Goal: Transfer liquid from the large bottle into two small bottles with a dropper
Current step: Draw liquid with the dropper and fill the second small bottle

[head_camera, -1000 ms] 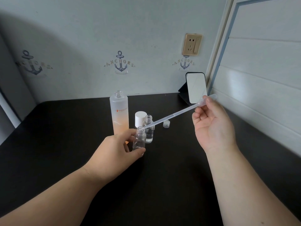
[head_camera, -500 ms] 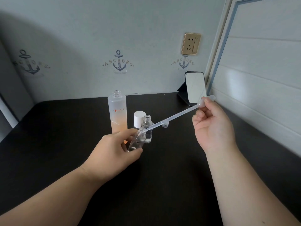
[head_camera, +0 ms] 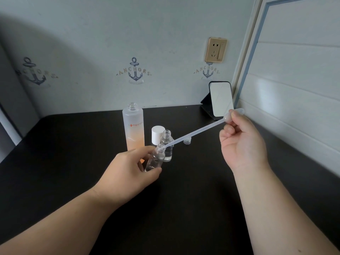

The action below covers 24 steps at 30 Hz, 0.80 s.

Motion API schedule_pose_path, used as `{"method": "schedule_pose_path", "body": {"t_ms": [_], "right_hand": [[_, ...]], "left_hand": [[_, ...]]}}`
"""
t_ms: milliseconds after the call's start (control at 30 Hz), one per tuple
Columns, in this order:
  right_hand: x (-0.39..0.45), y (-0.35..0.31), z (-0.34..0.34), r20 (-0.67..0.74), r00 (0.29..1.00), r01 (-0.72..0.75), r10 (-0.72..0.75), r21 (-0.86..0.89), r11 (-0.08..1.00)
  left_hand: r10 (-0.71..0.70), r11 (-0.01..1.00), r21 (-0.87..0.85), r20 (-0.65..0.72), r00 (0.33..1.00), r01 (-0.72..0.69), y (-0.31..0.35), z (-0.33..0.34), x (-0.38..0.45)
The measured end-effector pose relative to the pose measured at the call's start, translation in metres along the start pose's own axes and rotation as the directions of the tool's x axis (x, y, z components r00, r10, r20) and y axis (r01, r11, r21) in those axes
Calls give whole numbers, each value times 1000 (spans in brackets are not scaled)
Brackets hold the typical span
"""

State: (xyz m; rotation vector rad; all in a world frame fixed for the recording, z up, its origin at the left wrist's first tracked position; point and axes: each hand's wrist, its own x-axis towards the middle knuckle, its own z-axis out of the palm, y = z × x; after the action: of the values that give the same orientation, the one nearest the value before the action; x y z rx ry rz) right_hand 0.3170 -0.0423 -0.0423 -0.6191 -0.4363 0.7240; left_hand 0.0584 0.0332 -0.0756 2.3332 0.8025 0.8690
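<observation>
The left hand (head_camera: 128, 168) is gripping a tilted small clear bottle (head_camera: 155, 159) near the frosted large bottle (head_camera: 133, 127). The right hand (head_camera: 241, 140) is pinching the dropper (head_camera: 195, 134) bulb, tip at the mouth. Squeezing gently and steadily should avoid spills.

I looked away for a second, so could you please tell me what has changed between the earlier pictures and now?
The left hand has tilted the small bottle it grips towards the dropper, whose tip now sits in the bottle's mouth. The right hand still pinches the bulb. The large bottle and second small bottle stayed put.
</observation>
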Motion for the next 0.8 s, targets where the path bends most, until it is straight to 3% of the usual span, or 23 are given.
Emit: {"method": "schedule_pose_path", "body": {"t_ms": [167,500,667,800], "right_hand": [[-1,0,2,-51,999,-5,6,24,1000],[-2,0,-1,1,999,-37,37,45,998],[-2,1,0,-12,998,-53,54,79,995],[-2,1,0,-19,998,-51,53,93,994]], "left_hand": [[5,1000,16,-4,1000,-5,2,1,0],[-95,995,14,30,995,95,-1,0,-1],[-100,986,-148,-184,978,73,1,-6,-7],[-248,959,-231,-405,880,164,-8,-5,-3]]}}
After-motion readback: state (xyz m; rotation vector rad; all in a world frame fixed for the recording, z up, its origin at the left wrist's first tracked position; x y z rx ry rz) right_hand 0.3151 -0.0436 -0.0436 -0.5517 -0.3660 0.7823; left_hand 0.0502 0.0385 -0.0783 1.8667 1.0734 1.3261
